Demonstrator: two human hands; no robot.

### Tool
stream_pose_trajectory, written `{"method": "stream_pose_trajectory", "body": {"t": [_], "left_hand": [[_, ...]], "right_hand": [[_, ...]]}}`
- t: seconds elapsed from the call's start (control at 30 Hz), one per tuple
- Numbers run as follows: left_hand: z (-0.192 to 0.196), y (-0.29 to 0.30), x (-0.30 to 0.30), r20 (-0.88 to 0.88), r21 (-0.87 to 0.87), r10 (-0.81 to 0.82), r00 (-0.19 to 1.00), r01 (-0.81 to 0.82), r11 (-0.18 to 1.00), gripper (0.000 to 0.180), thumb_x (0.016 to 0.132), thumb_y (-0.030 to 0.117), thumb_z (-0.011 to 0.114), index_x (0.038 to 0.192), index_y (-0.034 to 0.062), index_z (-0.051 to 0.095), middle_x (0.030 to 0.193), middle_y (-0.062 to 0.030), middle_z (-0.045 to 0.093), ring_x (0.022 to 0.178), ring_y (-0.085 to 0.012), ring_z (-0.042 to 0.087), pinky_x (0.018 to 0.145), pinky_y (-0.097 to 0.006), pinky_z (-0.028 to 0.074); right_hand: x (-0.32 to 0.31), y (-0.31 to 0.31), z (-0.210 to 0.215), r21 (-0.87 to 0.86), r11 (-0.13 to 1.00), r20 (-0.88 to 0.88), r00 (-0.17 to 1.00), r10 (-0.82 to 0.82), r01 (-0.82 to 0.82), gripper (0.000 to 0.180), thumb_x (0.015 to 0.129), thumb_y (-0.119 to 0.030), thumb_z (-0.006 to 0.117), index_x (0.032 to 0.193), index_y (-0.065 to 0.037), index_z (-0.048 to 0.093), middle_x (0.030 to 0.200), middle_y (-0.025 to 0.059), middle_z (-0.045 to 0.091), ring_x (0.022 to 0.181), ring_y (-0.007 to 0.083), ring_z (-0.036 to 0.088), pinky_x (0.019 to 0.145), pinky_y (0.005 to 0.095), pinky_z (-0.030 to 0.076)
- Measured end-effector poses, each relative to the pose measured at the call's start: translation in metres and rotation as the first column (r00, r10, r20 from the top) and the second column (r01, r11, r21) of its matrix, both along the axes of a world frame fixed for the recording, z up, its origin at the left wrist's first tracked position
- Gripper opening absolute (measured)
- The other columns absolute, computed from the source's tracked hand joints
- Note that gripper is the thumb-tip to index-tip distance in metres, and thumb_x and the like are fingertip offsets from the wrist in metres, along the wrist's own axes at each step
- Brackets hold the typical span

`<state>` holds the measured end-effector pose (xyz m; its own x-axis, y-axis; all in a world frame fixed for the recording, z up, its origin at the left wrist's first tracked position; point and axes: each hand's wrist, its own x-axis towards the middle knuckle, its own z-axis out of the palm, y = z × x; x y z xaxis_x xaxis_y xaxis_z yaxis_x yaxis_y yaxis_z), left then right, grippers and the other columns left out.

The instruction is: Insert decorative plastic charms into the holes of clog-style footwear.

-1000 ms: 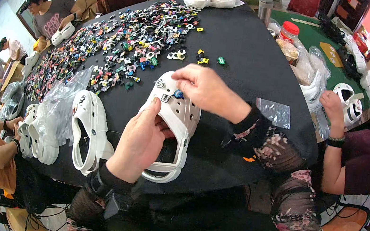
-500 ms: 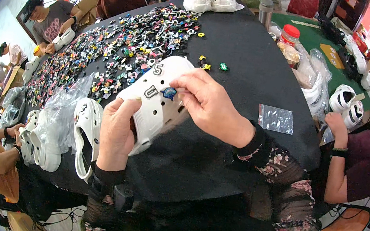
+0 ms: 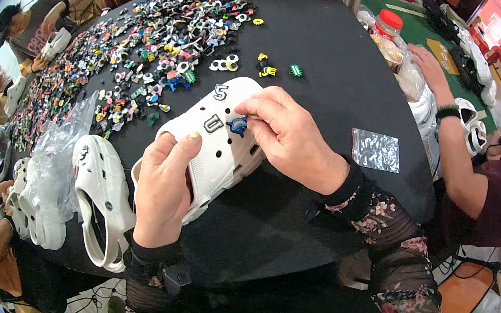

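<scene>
Tilted in front of me over the black table is a white clog-style shoe [image 3: 217,168]. My left hand [image 3: 164,189] is closed around its lower left side, the thumb lying on top. Between the fingertips of my right hand [image 3: 295,138] I pinch a blue shoe charm [image 3: 237,125] against the upper, beside one of the holes. A number-shaped charm [image 3: 220,92] and a letter-shaped charm [image 3: 212,124], both dark-edged, are set in the same upper. To the left lies another white clog [image 3: 90,165] with a dark charm on it.
A wide pile of small colourful charms [image 3: 144,43] spreads over the left of the table. Beyond the shoe lie black-and-white [image 3: 224,63], yellow-and-black [image 3: 267,66] and green [image 3: 295,70] charms. A small clear bag [image 3: 376,150] lies right. Co-workers sit on both sides, near a red-lidded jar [image 3: 388,25].
The view has shifted, and the shoe has turned slightly, showing more of its upper. My right fingers still pinch the blue charm. A co-worker's arm at the right has reached out across the bags.
</scene>
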<state>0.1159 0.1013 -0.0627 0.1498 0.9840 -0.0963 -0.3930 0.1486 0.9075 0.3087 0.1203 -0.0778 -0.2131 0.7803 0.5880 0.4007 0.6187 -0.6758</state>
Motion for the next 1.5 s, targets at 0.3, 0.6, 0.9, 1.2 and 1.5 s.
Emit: {"method": "stream_pose_trajectory", "body": {"t": [0.3, 0.6, 0.9, 1.2, 1.5], "left_hand": [[0.002, -0.005, 0.006, -0.022, -0.007, 0.010, 1.000, -0.010, 1.000, 0.026, 0.092, 0.008, 0.051, 0.112, -0.0079, 0.053, 0.101, -0.0107, 0.062, 0.089, -0.0142, 0.060, 0.080, -0.027, 0.047], [0.004, -0.032, 0.020, -0.422, 0.261, 0.068, 0.904, 0.050, 0.964, 0.026, 0.094, 0.013, 0.050, 0.111, -0.0053, 0.056, 0.094, -0.0039, 0.060, 0.084, -0.0082, 0.052, 0.076, -0.023, 0.041], [0.007, -0.035, 0.017, -0.576, 0.293, 0.101, 0.811, 0.089, 0.952, 0.020, 0.093, 0.015, 0.052, 0.094, -0.0045, 0.056, 0.077, 0.0007, 0.052, 0.069, -0.0059, 0.042, 0.061, -0.023, 0.035], [0.007, -0.044, 0.021, -0.544, 0.260, 0.055, 0.838, 0.106, 0.960, 0.027, 0.093, 0.014, 0.051, 0.111, -0.0059, 0.054, 0.092, -0.0040, 0.058, 0.081, -0.0084, 0.049, 0.073, -0.023, 0.040], [0.007, -0.048, 0.020, -0.566, 0.248, -0.006, 0.824, 0.177, 0.952, 0.031, 0.092, 0.009, 0.048, 0.118, -0.0077, 0.050, 0.103, -0.0113, 0.061, 0.094, -0.0155, 0.055, 0.084, -0.028, 0.042]], "right_hand": [[0.002, -0.002, -0.002, 0.021, 1.000, 0.007, 1.000, -0.006, 0.006, 0.021, 0.078, 0.006, 0.057, 0.097, -0.001, 0.062, 0.095, 0.0100, 0.055, 0.080, 0.0219, 0.059, 0.070, 0.0285, 0.049], [0.002, -0.011, 0.009, 0.311, 0.949, 0.181, 0.984, -0.004, -0.053, 0.028, 0.070, 0.000, 0.067, 0.098, -0.004, 0.063, 0.098, 0.0106, 0.056, 0.089, 0.0288, 0.055, 0.077, 0.0366, 0.046], [-0.001, -0.013, 0.006, 0.385, 0.916, 0.190, 0.981, 0.042, -0.113, 0.026, 0.068, 0.000, 0.066, 0.093, -0.002, 0.059, 0.097, 0.0097, 0.056, 0.090, 0.0282, 0.054, 0.079, 0.0369, 0.045], [0.007, -0.012, 0.019, 0.328, 0.917, 0.286, 0.949, 0.133, -0.227, 0.019, 0.071, -0.011, 0.060, 0.087, -0.004, 0.054, 0.092, 0.0102, 0.054, 0.089, 0.0290, 0.053, 0.081, 0.0386, 0.043], [0.009, -0.016, 0.028, 0.250, 0.929, 0.344, 0.922, 0.177, -0.272, 0.022, 0.069, -0.011, 0.061, 0.087, -0.002, 0.052, 0.090, 0.0135, 0.053, 0.089, 0.0314, 0.052, 0.080, 0.0406, 0.043]]}}
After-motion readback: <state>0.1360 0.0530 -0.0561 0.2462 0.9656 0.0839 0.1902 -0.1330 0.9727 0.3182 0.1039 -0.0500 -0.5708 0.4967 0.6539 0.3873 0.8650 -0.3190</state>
